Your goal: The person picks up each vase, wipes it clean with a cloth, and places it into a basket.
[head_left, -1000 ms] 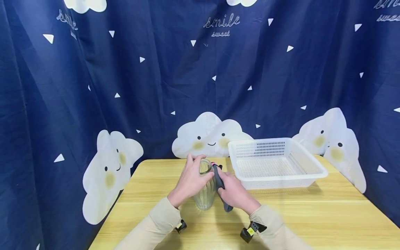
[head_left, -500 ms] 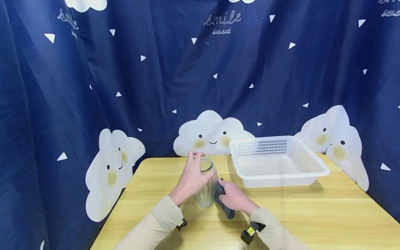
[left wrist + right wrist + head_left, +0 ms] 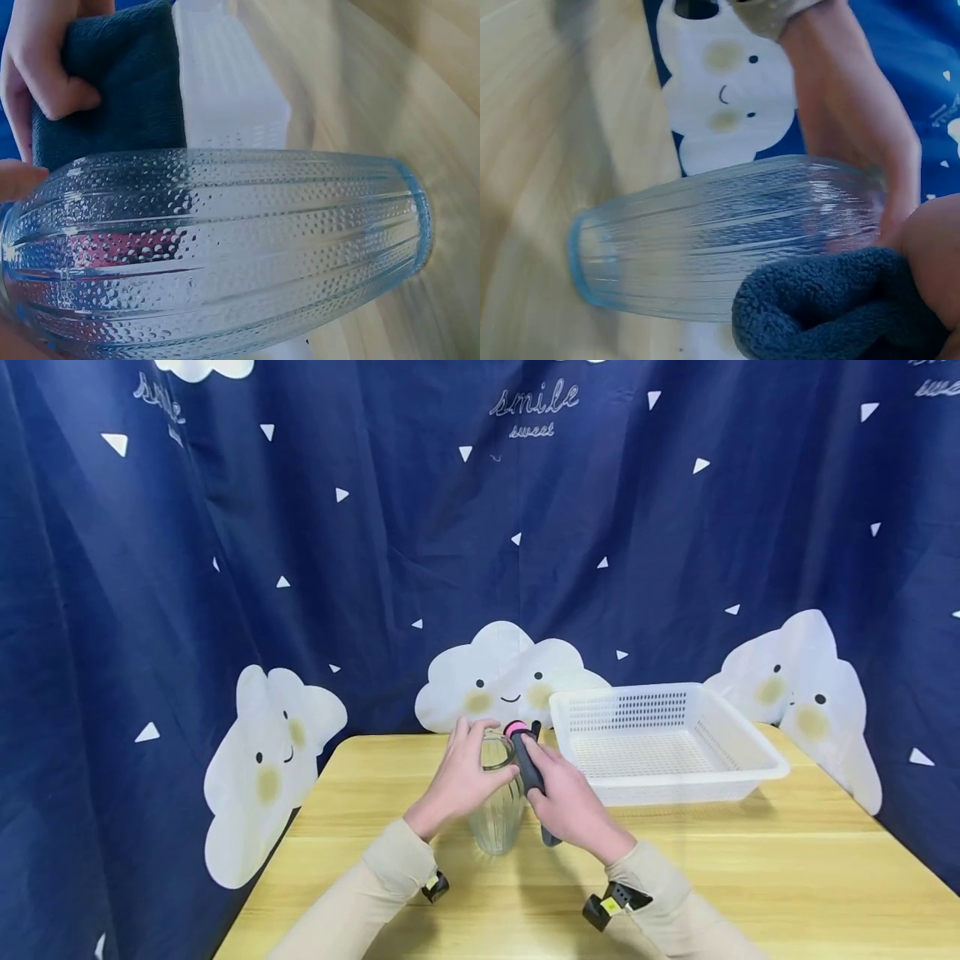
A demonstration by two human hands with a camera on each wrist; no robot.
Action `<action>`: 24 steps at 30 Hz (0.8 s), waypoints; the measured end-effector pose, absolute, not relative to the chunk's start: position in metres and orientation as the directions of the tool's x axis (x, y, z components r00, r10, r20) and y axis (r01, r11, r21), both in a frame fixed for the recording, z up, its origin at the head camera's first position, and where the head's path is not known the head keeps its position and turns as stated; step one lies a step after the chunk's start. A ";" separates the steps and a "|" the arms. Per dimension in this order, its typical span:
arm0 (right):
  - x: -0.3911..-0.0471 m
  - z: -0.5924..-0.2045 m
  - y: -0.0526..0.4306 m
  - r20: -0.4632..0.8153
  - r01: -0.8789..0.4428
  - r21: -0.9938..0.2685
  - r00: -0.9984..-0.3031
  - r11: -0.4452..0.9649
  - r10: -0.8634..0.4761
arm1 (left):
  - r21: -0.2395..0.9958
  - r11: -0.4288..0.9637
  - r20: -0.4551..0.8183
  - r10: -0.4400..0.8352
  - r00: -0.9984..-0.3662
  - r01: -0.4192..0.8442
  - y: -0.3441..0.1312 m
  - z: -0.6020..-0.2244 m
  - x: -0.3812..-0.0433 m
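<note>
A clear ribbed glass vase (image 3: 497, 818) stands upright in front of me, its dimpled wall filling the left wrist view. My left hand (image 3: 459, 781) grips it near the rim, thumb on the near side and fingers at the far side. On the vase's right, my right hand (image 3: 572, 800) holds a folded dark grey-blue cloth (image 3: 529, 770) close against the glass. A pink patch shows at the cloth's upper end. In the right wrist view the fluffy cloth (image 3: 817, 311) overlaps the side of the vase (image 3: 697, 236). Most of the right fingers are hidden there.
A white perforated plastic basket (image 3: 675, 793) sits at the back right of the wooden table (image 3: 720, 885), just beyond my right hand. Behind the table hangs a dark blue curtain (image 3: 420, 552) with cloud prints.
My right hand and the cloth dipped lower along the vase half a second ago and are now up near the rim. The pink patch shows again. My left hand keeps its grip.
</note>
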State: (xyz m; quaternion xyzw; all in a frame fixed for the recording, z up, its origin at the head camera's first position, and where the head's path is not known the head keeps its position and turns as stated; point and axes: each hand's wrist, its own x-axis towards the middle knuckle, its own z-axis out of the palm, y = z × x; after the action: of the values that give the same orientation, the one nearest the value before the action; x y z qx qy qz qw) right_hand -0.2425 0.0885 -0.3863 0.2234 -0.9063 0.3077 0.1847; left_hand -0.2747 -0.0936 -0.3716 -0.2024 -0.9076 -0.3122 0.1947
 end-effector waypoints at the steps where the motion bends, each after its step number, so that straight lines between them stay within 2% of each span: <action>1: -0.243 -0.388 0.088 0.459 -0.508 -0.478 -0.840 0.717 -0.289 | 0.485 0.717 0.482 0.258 -0.837 0.500 -0.094 -0.371 -0.276; 7: -0.244 -0.410 0.087 0.347 -0.453 -0.554 -0.889 0.699 -0.300 | 0.483 0.696 0.486 0.291 -0.824 0.531 -0.095 -0.371 -0.277; 17: -0.251 -0.447 0.088 0.140 -0.419 -0.617 -0.891 0.666 -0.431 | 0.446 0.747 0.496 0.252 -0.831 0.493 -0.094 -0.374 -0.279; 24: -0.252 -0.439 0.093 0.148 -0.380 -0.686 -0.908 0.621 -0.392 | 0.317 0.834 0.538 0.233 -0.810 0.451 -0.090 -0.371 -0.273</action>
State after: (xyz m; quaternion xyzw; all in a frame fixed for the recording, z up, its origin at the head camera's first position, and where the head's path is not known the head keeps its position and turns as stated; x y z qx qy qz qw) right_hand -0.2516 0.0933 -0.4389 0.2143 -0.9002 0.3791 -0.0081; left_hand -0.2735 -0.0897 -0.3710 -0.1846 -0.9253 -0.2208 0.2468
